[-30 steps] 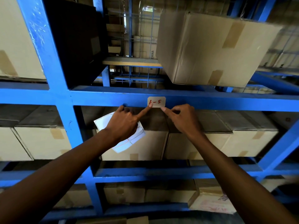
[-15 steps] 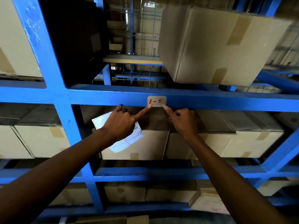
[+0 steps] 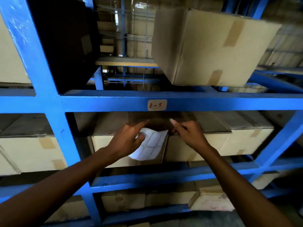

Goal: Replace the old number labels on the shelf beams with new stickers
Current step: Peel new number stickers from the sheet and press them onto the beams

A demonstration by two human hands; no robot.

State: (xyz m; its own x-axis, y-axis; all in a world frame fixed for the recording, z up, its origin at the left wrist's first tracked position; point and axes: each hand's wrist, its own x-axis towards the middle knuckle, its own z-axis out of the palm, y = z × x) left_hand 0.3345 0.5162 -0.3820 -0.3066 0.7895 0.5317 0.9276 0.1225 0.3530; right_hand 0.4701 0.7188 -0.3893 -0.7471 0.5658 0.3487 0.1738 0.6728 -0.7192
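A pale label (image 3: 157, 105) with red handwriting "1-5" is stuck on the front of the blue shelf beam (image 3: 213, 104). Both hands hang just below the beam and touch neither it nor the label. My left hand (image 3: 127, 141) grips a white sticker sheet (image 3: 151, 144), with its index finger pointing up and to the right. My right hand (image 3: 188, 134) is to the right of the sheet, index finger stretched toward the upper left and the other fingers curled. I see nothing held in it. Motion blurs both hands.
A blue upright post (image 3: 49, 99) stands at the left. A large taped cardboard box (image 3: 208, 46) sits on the shelf above the beam, beside a dark box (image 3: 65, 41). Rows of cardboard boxes (image 3: 237, 138) fill the shelves below.
Both index fingers have left the bottom edge of the label and dropped below the beam. The sticker sheet has swung to the right in my left hand.
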